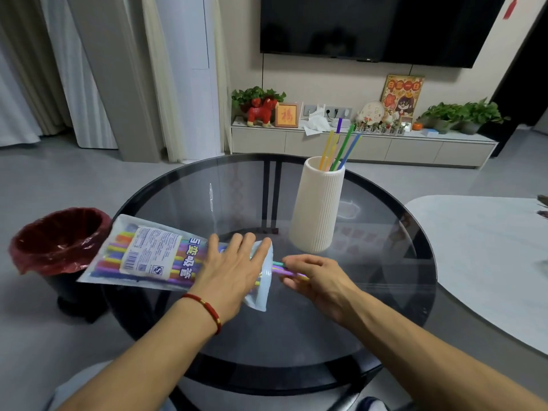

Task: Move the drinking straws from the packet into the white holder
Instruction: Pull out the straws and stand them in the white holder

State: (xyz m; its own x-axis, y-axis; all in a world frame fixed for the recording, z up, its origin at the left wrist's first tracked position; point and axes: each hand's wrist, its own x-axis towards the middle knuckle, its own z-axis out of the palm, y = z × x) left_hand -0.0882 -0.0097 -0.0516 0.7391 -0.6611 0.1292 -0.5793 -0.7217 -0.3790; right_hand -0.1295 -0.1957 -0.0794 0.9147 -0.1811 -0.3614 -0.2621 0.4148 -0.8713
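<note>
Clear plastic straw packet (154,256), still part full, pinned flat on glass table (370,292) under open left hand (234,271). Right hand (314,277) pinched on straws (284,269) at packet mouth. Beyond, ribbed white holder (318,209) upright with several straws (341,146).

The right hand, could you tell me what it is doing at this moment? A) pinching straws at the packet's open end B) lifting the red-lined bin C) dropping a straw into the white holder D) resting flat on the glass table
A: the right hand pinches the straws sticking out of the packet, which the left hand presses down, well short of the white holder.
</note>
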